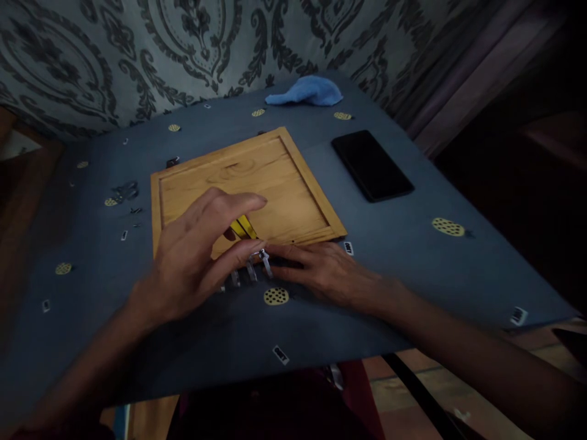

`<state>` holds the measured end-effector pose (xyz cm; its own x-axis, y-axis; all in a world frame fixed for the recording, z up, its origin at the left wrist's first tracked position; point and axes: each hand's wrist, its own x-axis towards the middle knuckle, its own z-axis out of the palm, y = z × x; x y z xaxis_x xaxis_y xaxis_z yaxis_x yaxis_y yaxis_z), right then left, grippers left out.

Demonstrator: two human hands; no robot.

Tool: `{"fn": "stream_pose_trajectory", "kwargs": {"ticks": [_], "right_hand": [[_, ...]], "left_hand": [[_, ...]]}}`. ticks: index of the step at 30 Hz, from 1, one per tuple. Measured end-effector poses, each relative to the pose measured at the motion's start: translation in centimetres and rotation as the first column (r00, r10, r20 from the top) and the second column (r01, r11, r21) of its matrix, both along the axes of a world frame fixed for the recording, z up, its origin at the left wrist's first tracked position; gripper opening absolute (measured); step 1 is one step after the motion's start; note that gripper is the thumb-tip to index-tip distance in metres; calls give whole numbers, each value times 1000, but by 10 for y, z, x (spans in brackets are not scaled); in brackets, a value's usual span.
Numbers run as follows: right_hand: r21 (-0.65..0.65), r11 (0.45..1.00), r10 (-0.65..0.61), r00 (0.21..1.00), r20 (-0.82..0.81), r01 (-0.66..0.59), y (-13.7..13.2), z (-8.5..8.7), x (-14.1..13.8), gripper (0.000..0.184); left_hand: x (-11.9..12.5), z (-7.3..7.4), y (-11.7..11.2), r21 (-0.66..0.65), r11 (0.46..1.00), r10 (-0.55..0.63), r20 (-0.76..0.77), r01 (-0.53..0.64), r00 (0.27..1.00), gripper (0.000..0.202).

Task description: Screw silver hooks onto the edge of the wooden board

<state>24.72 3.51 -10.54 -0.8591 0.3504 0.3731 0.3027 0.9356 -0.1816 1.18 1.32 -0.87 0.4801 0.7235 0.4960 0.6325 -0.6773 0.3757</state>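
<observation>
My left hand [202,256] hovers over the near edge of a shallow wooden tray [293,177], fingers curled, thumb and fingertips pinching a small silvery metal piece [263,255]. A yellow-handled tool [243,229] shows under its fingers, lying on the tray. My right hand [321,272] rests flat on the blue tablecloth just in front of the tray, fingers stretched toward the left hand and touching a row of small metal parts [243,275]. What exactly those parts are I cannot make out.
A black phone [371,165] lies right of the tray. A blue cloth [305,91] sits at the table's far edge by the patterned wall. Small dark metal bits [126,192] lie left of the tray. The table edge runs close to my body.
</observation>
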Motion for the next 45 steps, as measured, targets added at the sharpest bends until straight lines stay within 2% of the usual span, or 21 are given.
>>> {"fn": "stream_pose_trajectory", "kwargs": {"ticks": [3,9,14,24,29,37,42,45], "right_hand": [[13,1000,3,1000,-28,-3,0,1,0,40],[24,1000,6,1000,-14,-6,0,3,1,44],[13,1000,8,1000,28,-8,0,2,1,47],[13,1000,6,999,42,-7,0,-3,1,52],[28,1000,-2,1000,8,1,-1,-2,1,47],[4,1000,12,1000,21,-12,1,-4,1,52],[7,1000,7,1000,9,-7,1,-5,2,48],[9,1000,1,1000,30,-2,0,-4,2,52]], "left_hand": [[1,-1,-1,38,999,27,13,-28,1000,35],[-5,9,-5,-69,998,5,51,-1,999,42],[-9,15,-6,-79,992,111,110,-103,988,48],[-4,6,-3,-16,998,55,0,-55,999,36],[-4,6,-3,-6,999,54,-10,-54,998,35],[-4,6,-4,36,998,59,-81,-56,995,33],[-1,1,-3,171,982,104,-99,-86,990,28],[2,-3,-2,173,975,154,-81,-138,985,29]]}}
